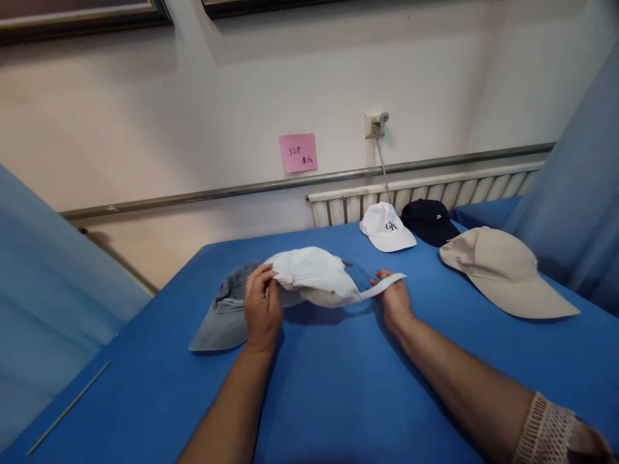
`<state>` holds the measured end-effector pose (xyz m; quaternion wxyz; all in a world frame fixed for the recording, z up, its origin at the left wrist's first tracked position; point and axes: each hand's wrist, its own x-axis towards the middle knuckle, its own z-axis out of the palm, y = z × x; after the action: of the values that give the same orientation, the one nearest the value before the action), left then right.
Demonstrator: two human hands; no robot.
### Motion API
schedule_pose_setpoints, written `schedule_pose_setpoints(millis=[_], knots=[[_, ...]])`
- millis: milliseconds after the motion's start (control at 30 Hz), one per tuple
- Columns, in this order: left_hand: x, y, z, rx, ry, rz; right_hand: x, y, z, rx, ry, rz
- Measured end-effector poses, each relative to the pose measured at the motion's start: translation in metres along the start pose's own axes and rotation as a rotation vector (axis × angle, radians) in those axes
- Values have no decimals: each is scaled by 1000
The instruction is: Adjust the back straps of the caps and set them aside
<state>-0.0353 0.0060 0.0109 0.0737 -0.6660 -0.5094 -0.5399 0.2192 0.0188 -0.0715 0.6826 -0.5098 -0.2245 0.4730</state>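
Note:
A pale, nearly white baseball cap [314, 274] is held on its side above the blue table, its brim pointing right. My left hand [264, 303] pinches the crown at its left end, thumb and fingers closed on the fabric. At the other end my right hand [394, 299] grips the brim, with fingers behind it and partly hidden. Just left of and behind my left hand lies a grey-blue cap [225, 322], partly covered by that hand and the pale cap.
A white cap [384, 225] with dark letters, a navy cap [428, 219] and a large beige cap [507, 267] sit on the right of the blue-covered table [319, 399]. A thin stick [68, 409] lies front left. Behind are a radiator [449, 190] and a wall rail [232, 191].

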Motion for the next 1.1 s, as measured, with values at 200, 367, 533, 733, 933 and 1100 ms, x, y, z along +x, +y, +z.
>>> schedule_pose_setpoints(millis=[200, 367, 533, 733, 933, 1100], knots=[[-15, -7, 29, -139, -287, -90, 0, -14, -1, -27, -250, 247], [-19, 11, 29, -248, -292, -159, -11, -17, 4, -270, -387, 192], [-23, 37, 24, -299, -305, -25, -23, -20, 4, -343, -735, 258], [-26, 13, 40, -173, -330, -249, -17, -11, 5, -378, -451, 68], [-26, 9, 42, -4, -567, -406, 12, -3, -6, -510, -184, -132], [-39, 38, 48, 17, -707, -378, 11, 5, -3, -565, -223, -214]])
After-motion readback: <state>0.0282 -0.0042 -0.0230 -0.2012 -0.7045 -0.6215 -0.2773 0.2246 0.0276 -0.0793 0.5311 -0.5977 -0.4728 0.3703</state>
